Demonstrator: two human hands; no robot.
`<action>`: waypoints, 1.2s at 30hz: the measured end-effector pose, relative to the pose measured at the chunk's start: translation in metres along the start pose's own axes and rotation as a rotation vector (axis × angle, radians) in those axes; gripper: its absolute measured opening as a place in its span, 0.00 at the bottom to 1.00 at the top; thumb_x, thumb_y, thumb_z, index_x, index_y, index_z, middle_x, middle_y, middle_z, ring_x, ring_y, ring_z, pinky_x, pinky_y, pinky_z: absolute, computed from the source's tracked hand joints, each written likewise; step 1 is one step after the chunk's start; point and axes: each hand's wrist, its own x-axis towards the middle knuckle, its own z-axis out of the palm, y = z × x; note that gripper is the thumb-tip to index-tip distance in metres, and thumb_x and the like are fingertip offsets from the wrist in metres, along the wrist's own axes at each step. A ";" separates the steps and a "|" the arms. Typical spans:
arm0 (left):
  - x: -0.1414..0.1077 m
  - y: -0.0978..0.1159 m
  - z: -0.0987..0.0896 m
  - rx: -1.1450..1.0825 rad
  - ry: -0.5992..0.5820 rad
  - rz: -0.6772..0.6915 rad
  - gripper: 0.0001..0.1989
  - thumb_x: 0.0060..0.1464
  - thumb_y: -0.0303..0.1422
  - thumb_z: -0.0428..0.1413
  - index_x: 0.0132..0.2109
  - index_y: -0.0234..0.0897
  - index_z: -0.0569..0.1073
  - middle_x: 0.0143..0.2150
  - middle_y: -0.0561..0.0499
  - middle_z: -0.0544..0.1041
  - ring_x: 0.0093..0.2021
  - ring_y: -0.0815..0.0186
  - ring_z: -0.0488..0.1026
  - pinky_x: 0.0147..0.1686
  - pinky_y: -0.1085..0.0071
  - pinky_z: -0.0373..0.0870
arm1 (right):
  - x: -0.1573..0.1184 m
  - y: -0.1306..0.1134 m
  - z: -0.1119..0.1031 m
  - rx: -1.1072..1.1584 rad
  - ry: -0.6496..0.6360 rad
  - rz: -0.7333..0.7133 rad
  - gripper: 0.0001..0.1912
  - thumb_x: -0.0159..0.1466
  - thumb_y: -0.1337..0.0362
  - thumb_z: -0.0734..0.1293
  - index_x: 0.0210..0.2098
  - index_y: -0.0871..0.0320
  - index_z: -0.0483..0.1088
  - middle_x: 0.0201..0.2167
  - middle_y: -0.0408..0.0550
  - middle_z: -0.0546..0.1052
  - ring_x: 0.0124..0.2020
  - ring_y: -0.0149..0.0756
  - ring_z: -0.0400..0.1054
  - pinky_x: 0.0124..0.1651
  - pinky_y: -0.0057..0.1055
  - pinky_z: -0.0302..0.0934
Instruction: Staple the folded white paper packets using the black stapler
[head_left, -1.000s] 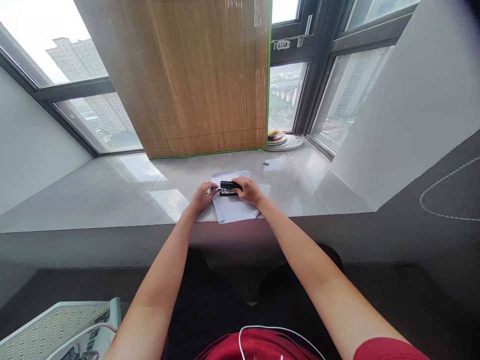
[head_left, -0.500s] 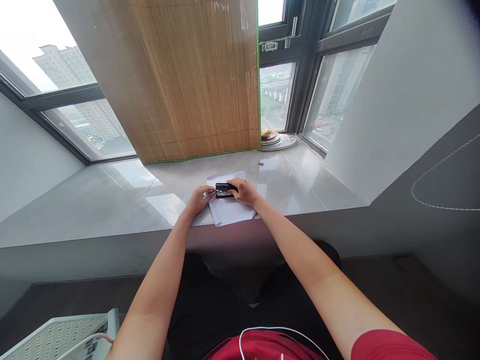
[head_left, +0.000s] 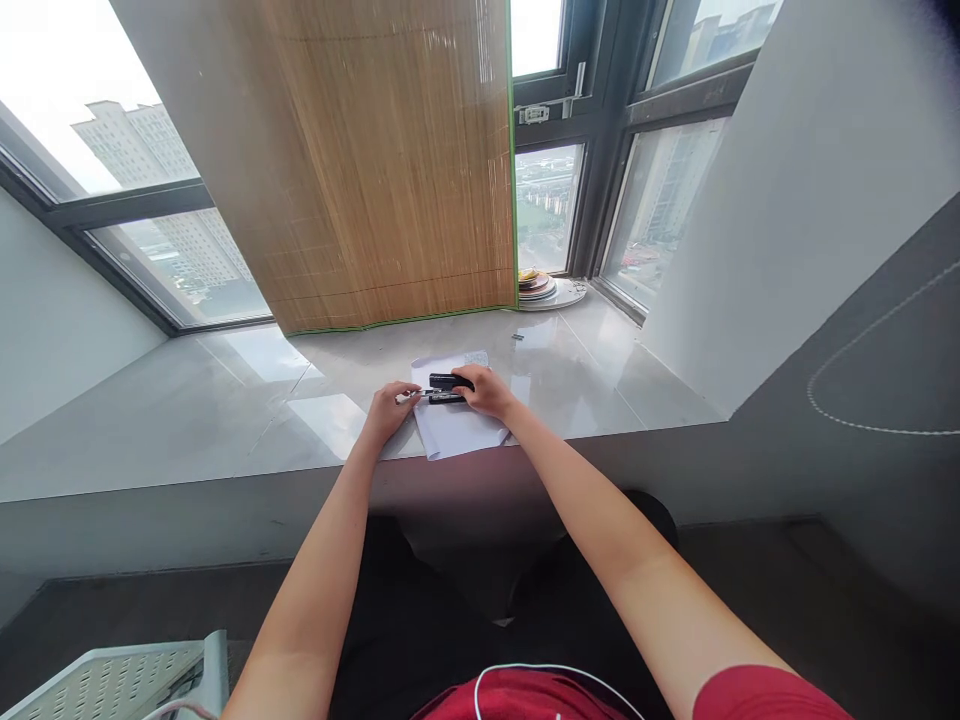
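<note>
Filling the upper left of the frame, a dark-framed window [head_left: 180, 245] looks onto tall buildings, and a pale perforated basket [head_left: 120, 672] sits at the lower left edge. Near the centre, the left hand [head_left: 388, 412] pinches a small silvery piece [head_left: 405, 398] at the left end of a black stapler [head_left: 448, 381]; whether that piece belongs to the stapler cannot be told. A brown slatted blind [head_left: 397, 180] hangs above. The stapler lies over white paper [head_left: 459, 432] on the tiled windowsill [head_left: 330, 365], its upper and lower parts spread. The right hand [head_left: 487, 390], apart from the left, is closed around its right end. Farther right, a little grey strip [head_left: 518, 337] lies below stacked plates [head_left: 546, 292], and a beaded cord [head_left: 862, 427] loops at the right edge.
</note>
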 end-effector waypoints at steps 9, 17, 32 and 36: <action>-0.005 -0.001 -0.004 -0.130 0.077 -0.159 0.12 0.54 0.38 0.65 0.45 0.41 0.85 0.45 0.46 0.88 0.46 0.54 0.85 0.51 0.55 0.80 | 0.000 -0.001 -0.001 0.010 0.014 0.035 0.14 0.67 0.69 0.71 0.52 0.53 0.79 0.51 0.51 0.83 0.54 0.46 0.76 0.58 0.39 0.68; -0.018 0.023 0.020 -0.204 0.011 -0.151 0.35 0.51 0.30 0.68 0.66 0.43 0.72 0.56 0.40 0.85 0.62 0.47 0.80 0.62 0.48 0.76 | 0.002 0.003 0.004 0.016 0.032 0.002 0.12 0.67 0.69 0.71 0.49 0.54 0.80 0.50 0.51 0.84 0.52 0.46 0.77 0.59 0.40 0.69; -0.013 0.028 0.040 -0.105 0.123 -0.151 0.20 0.56 0.25 0.58 0.55 0.45 0.76 0.56 0.44 0.83 0.61 0.49 0.78 0.63 0.45 0.73 | -0.001 -0.003 0.000 -0.050 0.071 0.022 0.21 0.63 0.71 0.74 0.54 0.50 0.77 0.52 0.49 0.83 0.56 0.48 0.75 0.63 0.45 0.63; -0.013 0.025 0.058 0.108 0.219 -0.175 0.15 0.57 0.26 0.59 0.50 0.43 0.80 0.58 0.36 0.79 0.68 0.40 0.68 0.68 0.35 0.63 | -0.008 0.008 -0.023 -0.050 0.312 0.126 0.20 0.65 0.70 0.70 0.55 0.51 0.76 0.53 0.51 0.82 0.57 0.50 0.74 0.61 0.48 0.64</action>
